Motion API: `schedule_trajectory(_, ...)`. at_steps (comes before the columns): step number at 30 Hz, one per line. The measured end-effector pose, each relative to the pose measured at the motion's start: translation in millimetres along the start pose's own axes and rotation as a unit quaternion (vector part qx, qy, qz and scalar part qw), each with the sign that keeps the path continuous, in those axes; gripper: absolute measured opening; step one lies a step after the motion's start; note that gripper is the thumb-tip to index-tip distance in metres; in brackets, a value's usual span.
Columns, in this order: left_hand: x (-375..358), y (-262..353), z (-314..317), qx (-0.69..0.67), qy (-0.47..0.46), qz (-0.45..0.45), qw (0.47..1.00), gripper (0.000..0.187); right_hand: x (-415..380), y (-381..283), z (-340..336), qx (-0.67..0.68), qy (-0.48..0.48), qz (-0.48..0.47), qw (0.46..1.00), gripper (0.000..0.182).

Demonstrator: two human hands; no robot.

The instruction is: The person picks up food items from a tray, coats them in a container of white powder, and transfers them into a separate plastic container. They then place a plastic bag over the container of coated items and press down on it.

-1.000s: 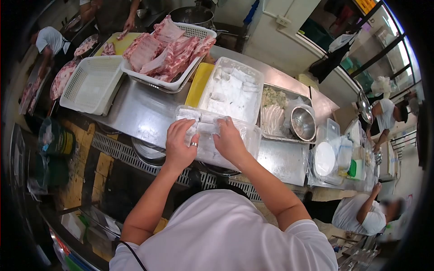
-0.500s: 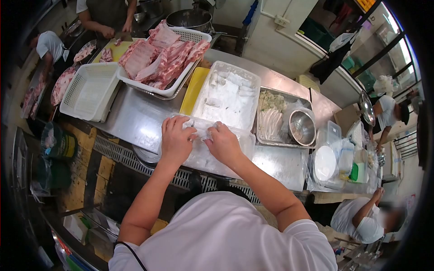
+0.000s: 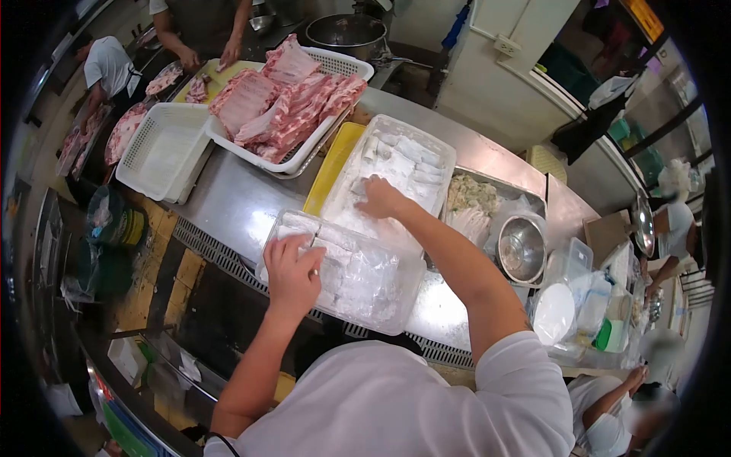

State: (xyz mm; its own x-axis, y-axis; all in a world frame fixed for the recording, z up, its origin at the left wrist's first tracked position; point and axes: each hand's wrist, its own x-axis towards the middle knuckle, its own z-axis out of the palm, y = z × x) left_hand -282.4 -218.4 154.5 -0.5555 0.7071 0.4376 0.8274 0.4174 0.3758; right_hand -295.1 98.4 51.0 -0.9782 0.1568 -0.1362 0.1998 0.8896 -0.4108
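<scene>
My left hand (image 3: pixel 295 268) is over the left end of the near clear plastic tub (image 3: pixel 407 293), fingers curved and apart, with nothing visible in them. White-dusted pieces (image 3: pixel 346 263) lie in rows in this tub. My right hand (image 3: pixel 383 199) reaches down into the far plastic tub (image 3: pixel 449 156), which holds loose white powder and several powder-coated rolls (image 3: pixel 411 148). Its thumb and fingers are apart, and the fingertips touch the powder beside a greyish piece. The two tubs sit close together, the near one at the front edge of the steel table (image 3: pixel 236 190).
A yellow board (image 3: pixel 335 164) and a white basket of raw ribs (image 3: pixel 282 103) stand to the left, with a white basket (image 3: pixel 164 148) beyond. On the right are a metal tray (image 3: pixel 476 198) with pale food and a steel bowl (image 3: pixel 521 247). A co-worker's hands (image 3: pixel 209 61) handle meat at the back.
My right hand has left the near tub and moved up into the powder of the far tub. My left hand has shifted slightly downward, its fingers more spread. The whole view has tilted slightly.
</scene>
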Motion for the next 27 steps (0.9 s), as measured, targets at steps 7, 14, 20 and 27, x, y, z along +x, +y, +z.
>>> schedule_trajectory(7, 2, 28, 7, -0.038, -0.044, 0.0, 0.998, 0.026, -18, -15, -2, 0.025, -0.168, 0.01, 0.985, 0.047)
schedule_trajectory(14, 5, 35, 12, -0.043, -0.011, -0.003, 0.999, 0.024, -48, 10, -15, 0.095, -0.06, -0.066, 0.991, 0.05)
schedule_trajectory(20, -7, 42, 18, -0.082, 0.041, 0.002, 0.996, 0.025, -45, 82, -56, -0.164, 0.002, 0.117, 0.979, 0.026)
schedule_trajectory(27, -8, 41, 19, -0.091, 0.045, -0.001, 0.995, 0.025, -15, 50, -11, 0.135, -0.051, 0.018, 0.989, 0.049)
